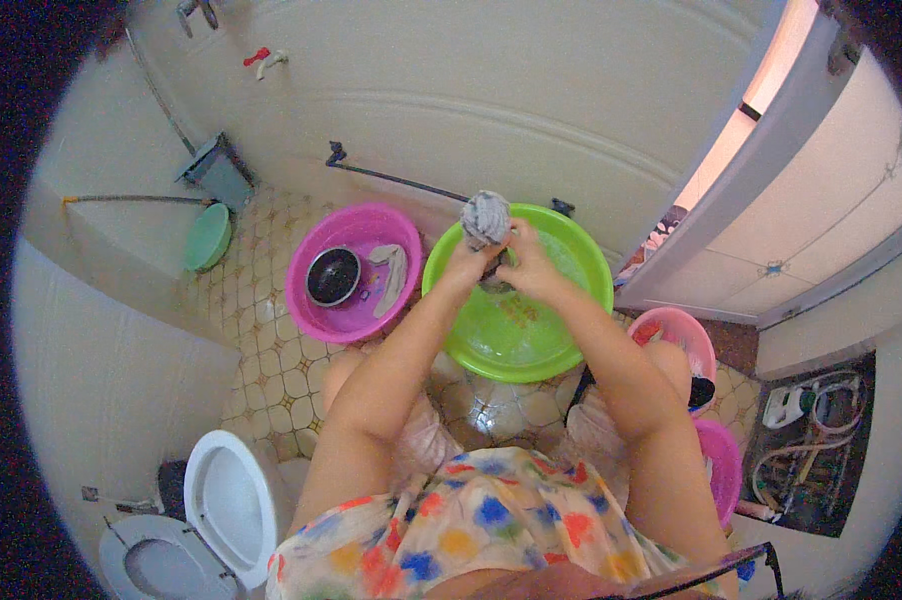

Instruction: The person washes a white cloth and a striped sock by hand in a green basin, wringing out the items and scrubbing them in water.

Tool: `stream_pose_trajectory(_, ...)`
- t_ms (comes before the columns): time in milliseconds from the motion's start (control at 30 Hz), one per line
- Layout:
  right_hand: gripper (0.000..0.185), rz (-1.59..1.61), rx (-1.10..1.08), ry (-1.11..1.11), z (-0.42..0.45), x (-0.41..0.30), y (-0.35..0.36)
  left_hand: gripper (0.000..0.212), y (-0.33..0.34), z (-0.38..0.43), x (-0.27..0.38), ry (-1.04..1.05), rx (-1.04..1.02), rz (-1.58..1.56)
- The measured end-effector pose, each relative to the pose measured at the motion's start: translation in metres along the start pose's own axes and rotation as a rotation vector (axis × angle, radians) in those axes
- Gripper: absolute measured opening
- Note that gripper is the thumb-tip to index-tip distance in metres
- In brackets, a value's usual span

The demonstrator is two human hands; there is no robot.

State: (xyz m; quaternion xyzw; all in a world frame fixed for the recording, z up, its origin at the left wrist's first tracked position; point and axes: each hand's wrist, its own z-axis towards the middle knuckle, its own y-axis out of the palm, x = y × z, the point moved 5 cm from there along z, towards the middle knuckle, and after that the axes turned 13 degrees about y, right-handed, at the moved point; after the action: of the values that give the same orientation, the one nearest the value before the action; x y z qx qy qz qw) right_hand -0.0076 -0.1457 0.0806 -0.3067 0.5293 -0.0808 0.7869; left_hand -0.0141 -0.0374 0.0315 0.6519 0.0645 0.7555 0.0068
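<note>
A grey, wet-looking sock or small cloth [485,219] is bunched over the fingers of my left hand [472,262], above the rim of a green plastic basin [451,349]. My right hand [529,266] is close beside it, fingers bent around a darker part of the cloth between the hands. Water with some suds lies in the green basin. To the left, a magenta basin [298,307] holds a round dark-topped container [334,277] and a pale sock or cloth [394,281].
A pink basin [691,330] with cloth items and a smaller magenta basin [725,469] stand at my right. A low black rail [398,178] runs along the wall. A toilet with its lid raised [229,502] is at lower left, a small green basin [209,236] at far left.
</note>
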Motion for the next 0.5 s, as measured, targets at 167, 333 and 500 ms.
stream_pose_trajectory(167,0.037,0.44,0.013,0.175,0.017,0.054,-0.005,0.045,0.012,0.0,0.019,-0.031,0.011,-0.275)
stream_pose_trajectory(333,0.041,0.546,-0.26,0.603,0.011,0.068,0.006,0.037,0.005,-0.005,0.029,-0.062,0.107,-0.401)
stream_pose_trajectory(500,0.055,0.967,-0.529,0.686,-0.007,0.053,0.03,0.03,0.008,0.005,0.014,-0.162,0.084,-0.595)
